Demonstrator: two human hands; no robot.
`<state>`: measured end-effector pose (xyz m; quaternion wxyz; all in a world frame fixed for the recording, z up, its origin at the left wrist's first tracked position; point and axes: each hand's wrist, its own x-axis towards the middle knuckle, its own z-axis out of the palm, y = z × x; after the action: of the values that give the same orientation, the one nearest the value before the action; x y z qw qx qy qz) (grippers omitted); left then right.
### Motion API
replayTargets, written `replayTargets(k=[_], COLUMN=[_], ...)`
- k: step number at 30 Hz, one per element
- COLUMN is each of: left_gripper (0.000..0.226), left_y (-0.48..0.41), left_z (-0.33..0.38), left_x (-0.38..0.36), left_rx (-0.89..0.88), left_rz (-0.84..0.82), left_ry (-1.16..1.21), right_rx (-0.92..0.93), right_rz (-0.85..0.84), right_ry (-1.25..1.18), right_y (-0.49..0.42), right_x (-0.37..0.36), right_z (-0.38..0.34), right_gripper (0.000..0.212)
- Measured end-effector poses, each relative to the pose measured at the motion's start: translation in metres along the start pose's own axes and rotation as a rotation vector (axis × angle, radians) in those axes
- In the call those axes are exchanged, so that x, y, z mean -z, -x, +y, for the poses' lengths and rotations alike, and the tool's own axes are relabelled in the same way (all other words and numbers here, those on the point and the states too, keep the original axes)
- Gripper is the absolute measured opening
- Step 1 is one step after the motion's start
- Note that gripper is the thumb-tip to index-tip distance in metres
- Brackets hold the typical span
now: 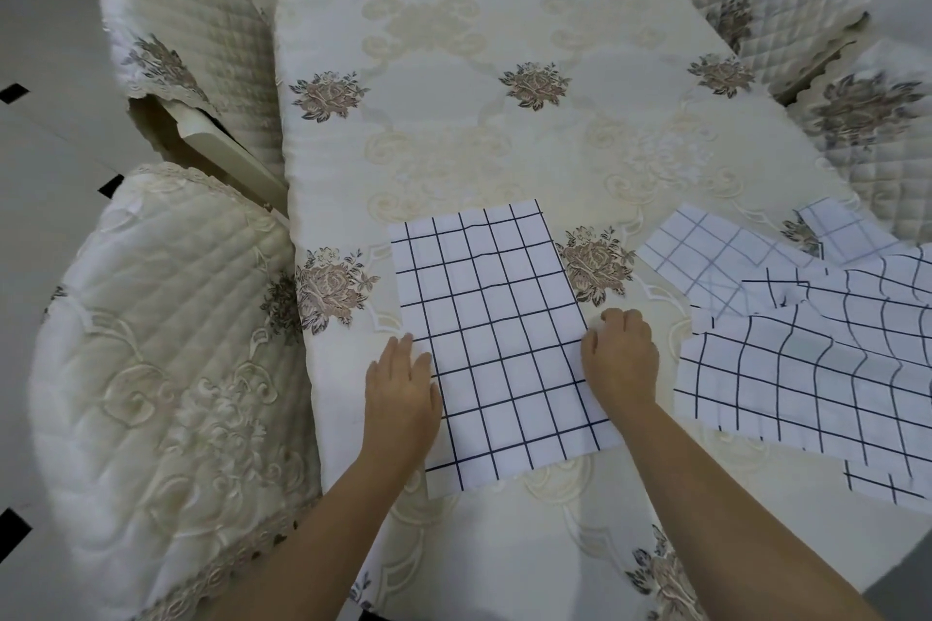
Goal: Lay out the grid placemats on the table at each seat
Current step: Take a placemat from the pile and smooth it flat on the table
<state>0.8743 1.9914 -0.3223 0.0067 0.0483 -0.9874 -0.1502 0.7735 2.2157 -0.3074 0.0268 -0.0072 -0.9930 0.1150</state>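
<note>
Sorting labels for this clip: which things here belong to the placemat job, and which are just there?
Job: flat placemat; left hand and right hand at its sides; placemat pile; table.
Just there: chairs, floor.

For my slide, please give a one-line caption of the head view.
Two bare hands, left and right, flatten a white dark-grid placemat on a cream floral tablecloth.

Left hand (401, 386): flat, palm down, fingers together and extended forward, bare forearm entering from the lower edge. Right hand (621, 356): palm down, fingers curled under at the knuckles, thumb spread toward the left, bare forearm entering from the lower right. Both hands level, well apart, arms roughly parallel.
</note>
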Motion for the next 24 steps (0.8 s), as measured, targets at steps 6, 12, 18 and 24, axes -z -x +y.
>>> replayTargets(k=[6,12,18,24], left_gripper=[0.043,0.049,0.05,0.054], left_y=[-0.013,-0.038,-0.08,-0.14], left_z=[0.04,0.037,0.022,0.009], left_x=[-0.017,-0.034,-0.036,-0.033], left_rx=[-0.198,-0.174,-0.161,-0.104], left_rz=[-0.068,-0.214,-0.139,-0.124], left_ry=[-0.027,-0.062,-0.065,-0.098], right_rx=[0.376,0.399,0.427,0.444], right_rz=[-0.161,-0.317,-0.348,-0.296], right_ry=[0.004,0.088,0.095,0.078], right_y=[0.02,-0.001,-0.041,-0.09], right_x=[-0.023,-0.041,-0.05,-0.06], right_z=[-0.032,-0.04,-0.049,-0.067], right_gripper=[0.04,0.05,0.059,0.058])
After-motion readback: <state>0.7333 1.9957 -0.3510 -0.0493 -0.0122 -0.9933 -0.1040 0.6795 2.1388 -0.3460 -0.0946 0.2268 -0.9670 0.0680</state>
